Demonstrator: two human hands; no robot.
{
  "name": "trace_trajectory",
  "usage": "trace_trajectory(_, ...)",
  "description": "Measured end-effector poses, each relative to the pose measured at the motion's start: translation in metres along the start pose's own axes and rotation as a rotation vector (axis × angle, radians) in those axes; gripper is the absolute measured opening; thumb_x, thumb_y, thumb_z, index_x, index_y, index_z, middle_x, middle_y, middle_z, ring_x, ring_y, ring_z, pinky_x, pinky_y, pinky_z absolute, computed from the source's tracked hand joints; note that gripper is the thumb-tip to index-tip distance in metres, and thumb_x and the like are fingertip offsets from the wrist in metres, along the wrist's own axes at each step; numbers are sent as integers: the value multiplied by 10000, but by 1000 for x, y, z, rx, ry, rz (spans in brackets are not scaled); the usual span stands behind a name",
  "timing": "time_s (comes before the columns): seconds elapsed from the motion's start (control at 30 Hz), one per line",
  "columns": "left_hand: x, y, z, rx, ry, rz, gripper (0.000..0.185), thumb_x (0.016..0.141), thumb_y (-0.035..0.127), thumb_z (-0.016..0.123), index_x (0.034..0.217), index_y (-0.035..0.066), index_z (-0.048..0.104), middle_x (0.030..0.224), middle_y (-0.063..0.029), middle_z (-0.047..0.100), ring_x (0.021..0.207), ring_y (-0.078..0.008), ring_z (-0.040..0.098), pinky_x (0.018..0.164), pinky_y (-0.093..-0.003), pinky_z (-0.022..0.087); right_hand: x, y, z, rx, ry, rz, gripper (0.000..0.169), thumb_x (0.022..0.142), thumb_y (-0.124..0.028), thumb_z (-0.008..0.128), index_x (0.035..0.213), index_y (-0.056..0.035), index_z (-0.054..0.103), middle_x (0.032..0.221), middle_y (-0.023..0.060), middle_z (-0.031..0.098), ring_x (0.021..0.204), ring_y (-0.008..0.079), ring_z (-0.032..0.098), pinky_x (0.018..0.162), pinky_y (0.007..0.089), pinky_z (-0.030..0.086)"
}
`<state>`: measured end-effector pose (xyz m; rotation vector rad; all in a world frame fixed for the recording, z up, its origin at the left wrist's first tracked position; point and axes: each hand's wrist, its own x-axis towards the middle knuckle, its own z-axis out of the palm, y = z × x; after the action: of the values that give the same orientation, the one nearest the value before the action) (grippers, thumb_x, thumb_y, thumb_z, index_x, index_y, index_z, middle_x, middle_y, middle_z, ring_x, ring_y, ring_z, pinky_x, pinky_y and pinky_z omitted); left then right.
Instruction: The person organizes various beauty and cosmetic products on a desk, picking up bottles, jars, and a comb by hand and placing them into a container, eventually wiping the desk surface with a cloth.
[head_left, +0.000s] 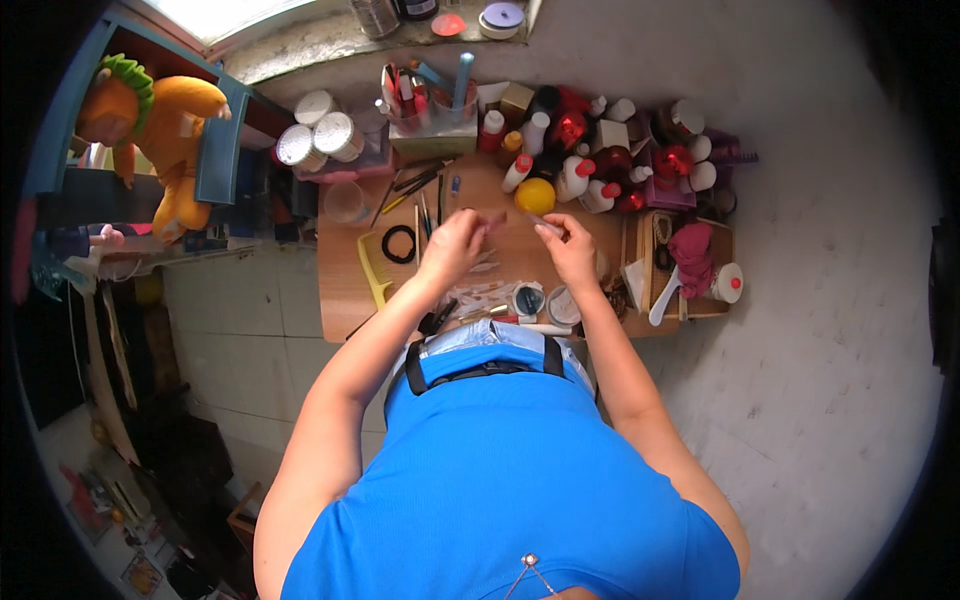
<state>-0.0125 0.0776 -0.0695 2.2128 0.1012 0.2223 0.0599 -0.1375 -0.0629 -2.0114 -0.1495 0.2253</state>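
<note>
Over the middle of the wooden table (334, 300), my left hand (456, 244) grips a small pinkish piece (496, 221), too blurred to name. To its right, my right hand (571, 251) pinches a slim, pale, translucent item (541, 223) between thumb and fingers. A yellow ball-like object (535, 196) lies just beyond that hand. Below the hands, thin clear plastic pieces (484, 298) are scattered near a small open jar with dark contents (529, 299) and a round clear container (562, 306). A yellow comb (370, 266) and a black hair tie (398, 244) lie left of my left hand.
Bottles, including a red-capped white one (576, 177), crowd the back right. Cups of pens and tools stand on a box (433, 139) behind. Several tins (337, 136) sit back left. A wooden tray (634, 281) with a pink cloth (691, 259) is at right. An orange plush toy (180, 150) hangs at left.
</note>
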Motion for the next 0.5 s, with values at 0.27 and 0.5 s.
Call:
trace_trajectory(0.27,89,47,-96,22,520,116,182,844,55,728,1003,41,640,904,-130,661,828,-302,668,733,-369,538,71,-112,30,33,70,-380,198,841,-148,742,997,-32,703,854,87,647,769,227,633,729,340,511)
trace_trajectory(0.5,141,33,-98,259,513,252,92,833,28,673,922,44,654,911,-123,624,883,-333,623,783,-421,520,135,-162,68,-36,128,-494,178,828,-128,751,979,-43,711,877,114,634,755,270,656,706,378,525)
